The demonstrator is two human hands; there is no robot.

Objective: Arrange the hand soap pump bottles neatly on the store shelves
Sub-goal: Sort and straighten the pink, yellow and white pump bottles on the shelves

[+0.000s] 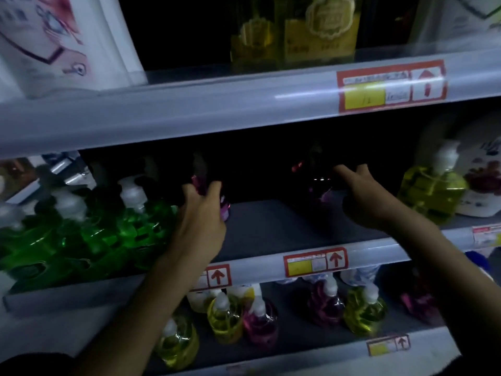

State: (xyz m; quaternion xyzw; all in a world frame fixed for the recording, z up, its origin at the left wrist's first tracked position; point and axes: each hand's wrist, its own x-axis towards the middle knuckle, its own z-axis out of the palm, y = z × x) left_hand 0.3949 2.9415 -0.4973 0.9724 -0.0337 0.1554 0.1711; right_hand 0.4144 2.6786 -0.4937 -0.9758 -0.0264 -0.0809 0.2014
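Pink soap bottle (225, 208) gripped by outstretched left hand (200, 221); right hand (363, 196) clasps a dark bottle (322, 188).

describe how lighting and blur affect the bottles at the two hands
Head view: the back of the middle shelf is nearly black, so the pink bottle in the left hand barely shows and the dark bottle at the right hand is a few glints; green bottles are blurred; glare streaks the upper shelf rail.

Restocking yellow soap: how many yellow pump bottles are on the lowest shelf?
3. Front-left yellow bottle; middle yellow bottle; right yellow bottle, past the purple bottles. Others may be hidden behind.
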